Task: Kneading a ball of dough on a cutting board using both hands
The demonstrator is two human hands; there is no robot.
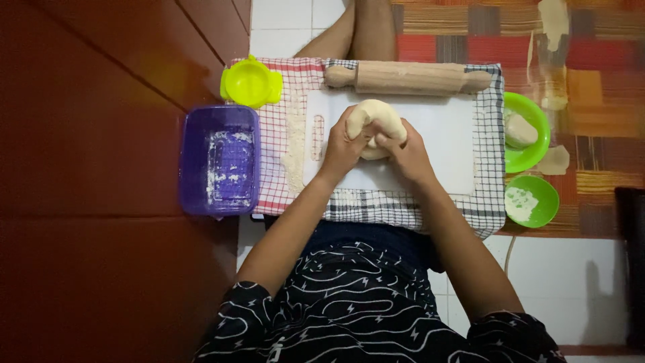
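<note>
The dough (376, 128) sits on the board (443, 154), and the board lies on the cloth (494, 202). The rolling pin (408, 77) lies behind the dough. A box (219, 160) is left of the cloth, and two bowls (531, 199) are on its right.

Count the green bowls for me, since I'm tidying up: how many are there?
2, both right of the white board: the larger green bowl holding a dough piece, and the smaller green bowl just below it. None seems hidden.
</note>
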